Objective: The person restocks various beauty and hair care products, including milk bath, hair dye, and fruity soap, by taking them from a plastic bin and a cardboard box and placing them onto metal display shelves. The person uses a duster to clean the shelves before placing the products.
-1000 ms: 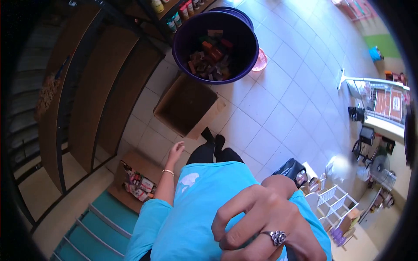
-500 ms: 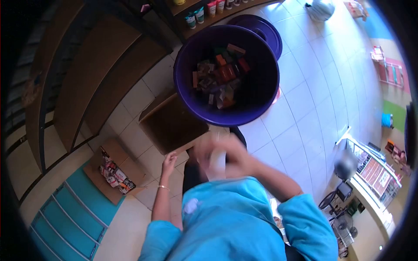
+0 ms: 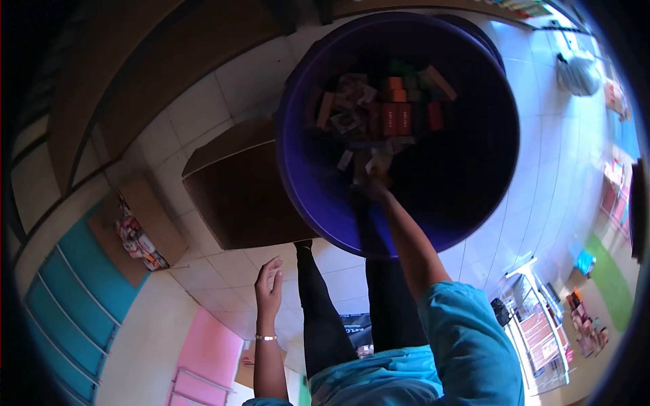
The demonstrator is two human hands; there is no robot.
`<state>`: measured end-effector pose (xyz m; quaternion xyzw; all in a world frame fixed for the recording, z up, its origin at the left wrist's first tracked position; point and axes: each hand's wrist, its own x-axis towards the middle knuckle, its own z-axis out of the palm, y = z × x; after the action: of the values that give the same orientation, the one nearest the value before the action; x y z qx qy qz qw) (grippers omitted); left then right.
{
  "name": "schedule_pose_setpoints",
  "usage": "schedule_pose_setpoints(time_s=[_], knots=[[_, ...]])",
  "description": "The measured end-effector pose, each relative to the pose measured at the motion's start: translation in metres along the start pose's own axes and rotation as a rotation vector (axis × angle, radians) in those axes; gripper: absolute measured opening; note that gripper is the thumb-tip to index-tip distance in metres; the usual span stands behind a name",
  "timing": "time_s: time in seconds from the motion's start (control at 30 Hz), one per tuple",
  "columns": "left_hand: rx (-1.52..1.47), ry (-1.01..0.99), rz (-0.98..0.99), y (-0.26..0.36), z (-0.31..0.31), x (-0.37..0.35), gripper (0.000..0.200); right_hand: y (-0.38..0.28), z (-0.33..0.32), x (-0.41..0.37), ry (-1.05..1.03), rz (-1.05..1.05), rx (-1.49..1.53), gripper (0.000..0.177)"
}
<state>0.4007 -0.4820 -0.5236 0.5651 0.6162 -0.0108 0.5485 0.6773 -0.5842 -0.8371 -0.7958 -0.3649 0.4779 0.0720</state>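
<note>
My right hand (image 3: pixel 374 187) reaches down inside a large round purple tub (image 3: pixel 305 196). Its fingers are dim and appear closed against a pale, yellowish item (image 3: pixel 380 164), too dark to name. Around it in the tub lie small boxes: a red box (image 3: pixel 396 119), an orange box (image 3: pixel 393 88) and several pale packets (image 3: pixel 347 122). My left hand (image 3: pixel 269 281) hangs in the air below an open cardboard box (image 3: pixel 233 196), holding nothing, its fingers loosely bent and apart.
The cardboard box stands on the tiled floor, left of the tub. Farther left, another cardboard box (image 3: pixel 159 220) holds packaged goods. Brown shelving (image 3: pixel 128 74) runs along the upper left. A plastic-wrapped bundle (image 3: pixel 579 74) sits on the floor at the upper right.
My right hand has moved from in front of my body down into the tub. The view has shifted closer over the tub. My left hand has lowered, its fingers now looser.
</note>
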Motion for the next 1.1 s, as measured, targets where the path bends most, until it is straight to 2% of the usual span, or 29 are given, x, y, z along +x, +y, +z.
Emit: schedule_pose_setpoints(time_s=[0.1, 0.17, 0.23, 0.33, 0.43, 0.53, 0.57, 0.63, 0.7, 0.77, 0.87, 0.9, 1.0, 1.07, 1.1], knots=[[-0.015, 0.051, 0.016, -0.001, -0.004, 0.009, 0.026, -0.02, 0.002, 0.008, 0.289, 0.241, 0.389, 0.04], [-0.014, 0.068, 0.055, 0.004, -0.005, 0.017, 0.026, -0.032, -0.015, 0.006, 0.394, 0.337, 0.426, 0.034], [-0.016, 0.078, 0.106, 0.013, -0.008, 0.022, 0.025, -0.047, -0.043, -0.009, 0.401, 0.305, 0.199, 0.028], [-0.102, 0.097, 0.176, 0.032, -0.012, 0.025, 0.024, -0.065, -0.086, -0.031, 0.425, 0.249, 0.159, 0.017], [-0.188, 0.073, 0.261, 0.053, -0.014, 0.018, 0.025, -0.088, -0.118, -0.075, 0.512, 0.033, 0.003, 0.005], [-0.217, 0.035, 0.361, 0.087, -0.029, 0.003, 0.026, -0.135, -0.167, -0.146, 0.488, -0.243, -0.037, 0.007], [-0.241, 0.016, 0.365, 0.093, -0.036, -0.004, 0.026, -0.157, -0.182, -0.176, 0.54, -0.322, -0.111, 0.01], [-0.125, 0.061, 0.582, 0.101, -0.049, -0.011, 0.029, -0.202, -0.216, -0.223, 0.601, -0.474, -0.225, 0.014], [-0.031, 0.039, 0.789, 0.115, -0.074, -0.026, 0.047, -0.245, -0.244, -0.279, 0.506, -0.628, -0.271, 0.015], [0.202, -0.026, 0.837, 0.137, -0.106, -0.055, 0.067, -0.3, -0.271, -0.338, 0.377, -0.793, -0.345, 0.017], [0.334, -0.116, 0.976, 0.166, -0.154, -0.092, 0.084, -0.386, -0.307, -0.425, 0.4, -0.98, -0.371, 0.018], [0.327, -0.121, 1.081, 0.179, -0.177, -0.109, 0.088, -0.408, -0.319, -0.449, 0.423, -1.058, -0.343, 0.02], [-0.365, -0.898, 0.945, 0.204, -0.219, -0.129, 0.086, -0.467, -0.342, -0.5, 0.56, -1.316, -0.27, 0.025], [-0.316, -0.996, 0.995, 0.212, -0.258, -0.145, 0.083, -0.502, -0.344, -0.523, 0.619, -1.396, -0.162, 0.027], [-0.293, -1.043, 1.022, 0.216, -0.276, -0.152, 0.081, -0.513, -0.345, -0.522, 0.592, -1.515, -0.161, 0.03]])
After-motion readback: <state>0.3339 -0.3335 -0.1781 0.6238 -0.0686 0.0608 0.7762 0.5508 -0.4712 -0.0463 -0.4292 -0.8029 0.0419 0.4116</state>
